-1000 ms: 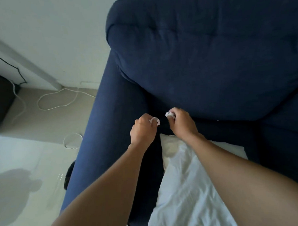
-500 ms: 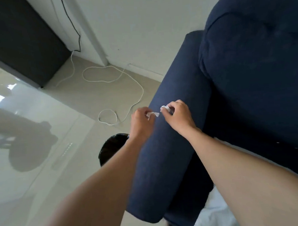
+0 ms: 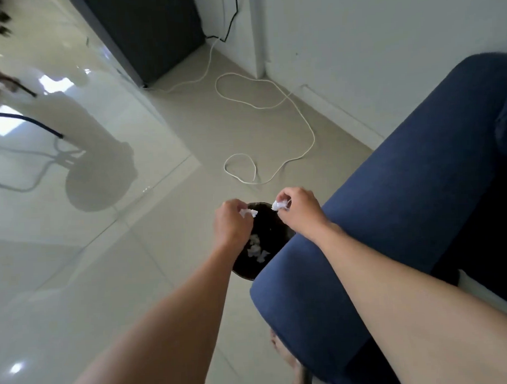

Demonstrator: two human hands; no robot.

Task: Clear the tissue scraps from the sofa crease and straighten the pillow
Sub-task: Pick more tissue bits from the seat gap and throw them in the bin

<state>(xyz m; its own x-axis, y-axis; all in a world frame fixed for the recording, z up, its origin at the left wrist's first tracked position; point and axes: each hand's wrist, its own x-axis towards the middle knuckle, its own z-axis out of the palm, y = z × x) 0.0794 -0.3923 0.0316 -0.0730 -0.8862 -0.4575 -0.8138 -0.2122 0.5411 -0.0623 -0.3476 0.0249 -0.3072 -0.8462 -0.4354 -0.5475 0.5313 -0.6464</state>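
My left hand (image 3: 232, 224) pinches a white tissue scrap (image 3: 249, 212) over a black bin (image 3: 272, 225) on the floor beside the sofa. My right hand (image 3: 298, 210) grips another tissue scrap (image 3: 279, 204) just above the bin's far rim. Several white scraps (image 3: 256, 249) lie inside the bin. The dark blue sofa armrest (image 3: 392, 214) runs under my right forearm. Only a sliver of the white pillow (image 3: 495, 300) shows at the right edge. The sofa crease is out of view.
A white cable (image 3: 272, 127) loops over the tiled floor beyond the bin. A dark cabinet (image 3: 152, 30) stands against the wall at the top. Chair legs (image 3: 25, 126) show at the far left. My bare foot (image 3: 288, 358) is beside the sofa base.
Both hands have carried their scraps from the sofa crease leftward over the armrest to above the bin. The view has swung from the sofa to the floor.
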